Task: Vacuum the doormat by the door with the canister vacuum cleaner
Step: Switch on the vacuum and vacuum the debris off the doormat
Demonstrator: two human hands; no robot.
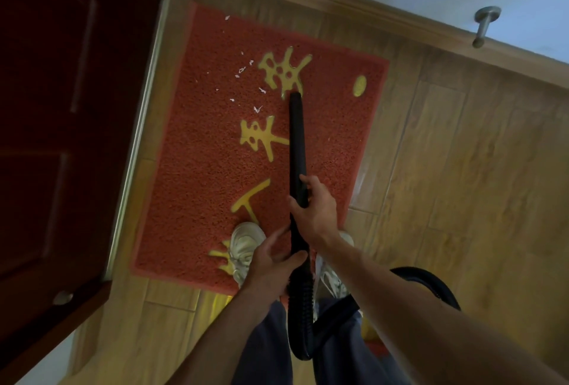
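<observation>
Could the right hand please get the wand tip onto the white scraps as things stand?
Probably yes: the right hand grips the wand, its tip lies beside the scraps, only bare doormat between.

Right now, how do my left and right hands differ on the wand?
The right hand grips the wand farther forward; the left hand grips back by the ribbed hose. The right hand reaches in from the right, the left hand from the left. Both curl round the wand.

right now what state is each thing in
doormat, flat on the floor, white scraps on it
vacuum wand, tip down on the doormat
hose, curves back in a loop
left hand, grips the vacuum wand low
right hand, grips the vacuum wand higher up
door, open or shut unclear
</observation>
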